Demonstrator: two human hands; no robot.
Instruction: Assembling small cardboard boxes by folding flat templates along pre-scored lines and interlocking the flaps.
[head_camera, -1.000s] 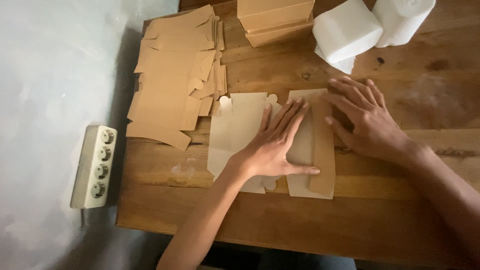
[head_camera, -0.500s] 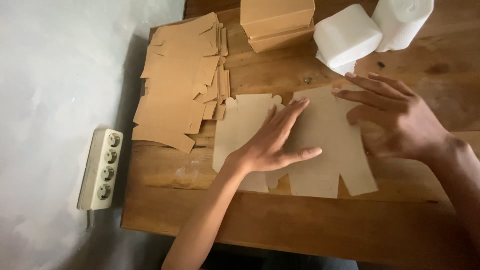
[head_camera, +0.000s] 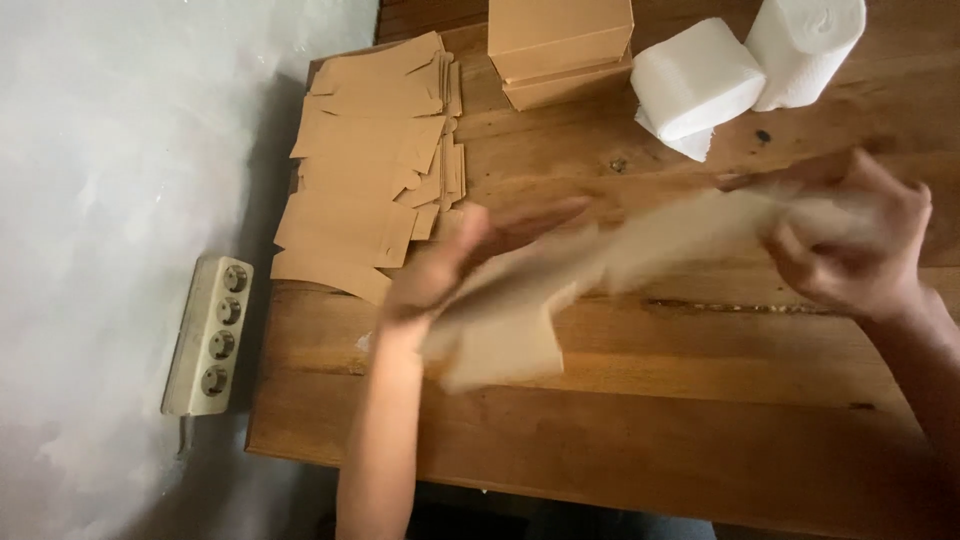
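A flat brown cardboard box blank (head_camera: 560, 290) is lifted off the wooden table (head_camera: 700, 420) and looks blurred by motion. My left hand (head_camera: 450, 265) grips its left part, fingers stretched along the sheet. My right hand (head_camera: 860, 245) holds its right end, a little higher. A flap of the blank hangs down below my left hand.
A stack of flat brown blanks (head_camera: 370, 170) lies at the table's left. Folded brown boxes (head_camera: 560, 45) stand stacked at the back. Two white paper rolls (head_camera: 740, 65) sit at the back right. A white power strip (head_camera: 210, 335) lies on the grey floor, left of the table.
The blank lay flat on the table under my pressing hands. Now both hands have picked it up and hold it in the air, moving fast.
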